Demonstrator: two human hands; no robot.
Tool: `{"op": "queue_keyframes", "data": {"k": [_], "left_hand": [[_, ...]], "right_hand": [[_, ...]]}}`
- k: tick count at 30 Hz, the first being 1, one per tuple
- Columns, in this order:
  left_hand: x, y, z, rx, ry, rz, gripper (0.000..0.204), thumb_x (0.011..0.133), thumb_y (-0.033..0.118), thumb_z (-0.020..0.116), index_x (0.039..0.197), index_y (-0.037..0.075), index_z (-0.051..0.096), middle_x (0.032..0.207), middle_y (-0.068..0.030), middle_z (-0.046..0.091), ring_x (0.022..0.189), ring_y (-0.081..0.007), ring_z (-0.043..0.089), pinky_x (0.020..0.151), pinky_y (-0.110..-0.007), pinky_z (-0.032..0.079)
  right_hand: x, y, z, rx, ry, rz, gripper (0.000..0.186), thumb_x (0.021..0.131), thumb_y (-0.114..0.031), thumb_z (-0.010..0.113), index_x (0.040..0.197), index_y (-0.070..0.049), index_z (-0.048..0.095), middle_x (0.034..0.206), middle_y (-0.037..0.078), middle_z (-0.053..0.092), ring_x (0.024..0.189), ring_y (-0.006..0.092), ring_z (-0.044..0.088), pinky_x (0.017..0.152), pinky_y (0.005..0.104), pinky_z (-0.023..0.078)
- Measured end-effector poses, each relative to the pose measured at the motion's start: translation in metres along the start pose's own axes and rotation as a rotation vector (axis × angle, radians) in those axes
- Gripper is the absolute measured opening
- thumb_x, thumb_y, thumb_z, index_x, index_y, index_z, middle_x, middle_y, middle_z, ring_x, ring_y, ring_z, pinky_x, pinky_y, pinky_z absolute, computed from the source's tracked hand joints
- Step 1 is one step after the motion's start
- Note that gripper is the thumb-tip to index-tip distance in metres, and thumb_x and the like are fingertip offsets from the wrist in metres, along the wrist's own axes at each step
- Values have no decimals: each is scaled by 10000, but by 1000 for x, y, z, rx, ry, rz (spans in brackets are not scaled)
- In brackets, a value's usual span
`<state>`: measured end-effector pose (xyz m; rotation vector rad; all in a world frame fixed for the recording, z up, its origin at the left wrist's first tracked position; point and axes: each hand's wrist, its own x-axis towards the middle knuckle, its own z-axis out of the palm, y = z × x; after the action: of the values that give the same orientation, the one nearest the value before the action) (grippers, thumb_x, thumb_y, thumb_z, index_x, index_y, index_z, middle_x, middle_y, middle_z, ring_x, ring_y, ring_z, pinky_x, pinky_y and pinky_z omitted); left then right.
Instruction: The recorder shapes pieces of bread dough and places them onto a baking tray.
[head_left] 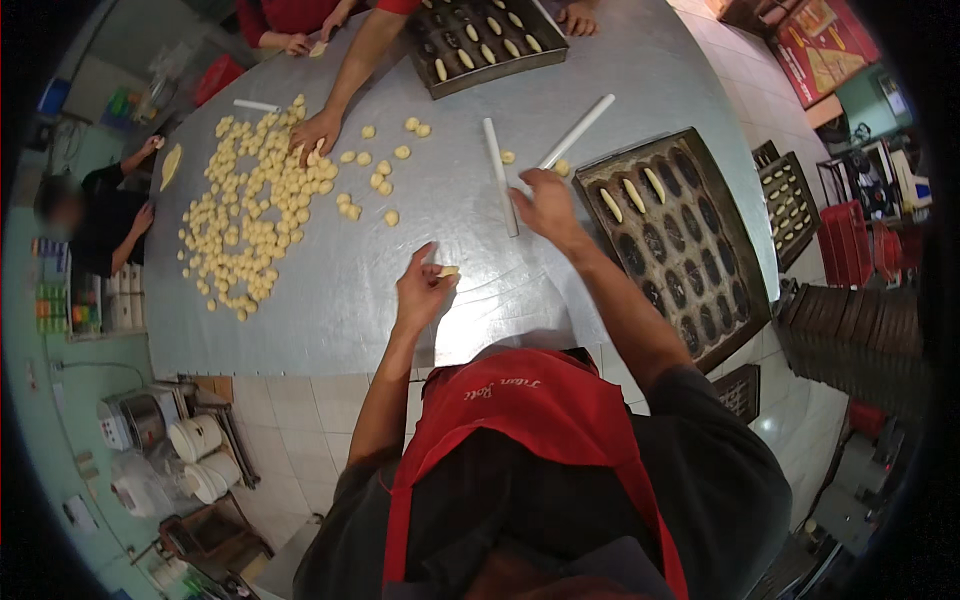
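Observation:
My left hand pinches a small pale dough piece just above the steel table. My right hand reaches forward and closes on a white rolling stick that lies on the table. A second white stick crosses just beyond it, with a dough piece beside it. To the right sits a dark baking tray with oval moulds; three of them hold long dough pieces.
Several small dough balls lie heaped at the table's left. Another person's hand rests among them; more hands work at the far edge near a second filled tray. Stacked trays stand at the right.

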<state>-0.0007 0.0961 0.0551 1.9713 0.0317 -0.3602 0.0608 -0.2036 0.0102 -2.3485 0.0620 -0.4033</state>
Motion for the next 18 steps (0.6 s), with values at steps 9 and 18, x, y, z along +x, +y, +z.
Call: {"op": "queue_keyframes", "data": {"k": [9, 18], "left_hand": [[-50, -24, -2, 788, 186, 632, 564, 1012, 187, 635, 1564, 72, 596, 1734, -291, 333, 1591, -523, 310, 1261, -598, 322], [56, -42, -37, 949, 338, 511, 742, 1064, 308, 551, 1717, 51, 312, 1755, -325, 250, 1618, -523, 243, 1314, -634, 178]], "right_hand": [[-70, -40, 35, -110, -57, -90, 281, 951, -68, 683, 1220, 12, 675, 1175, 202, 701, 1139, 399, 653, 985, 502, 539], [-42, -91, 70, -76, -212, -390, 465, 977, -289, 730, 1381, -63, 682, 1293, 135, 671, 1205, 324, 599, 1036, 484, 474]]}}
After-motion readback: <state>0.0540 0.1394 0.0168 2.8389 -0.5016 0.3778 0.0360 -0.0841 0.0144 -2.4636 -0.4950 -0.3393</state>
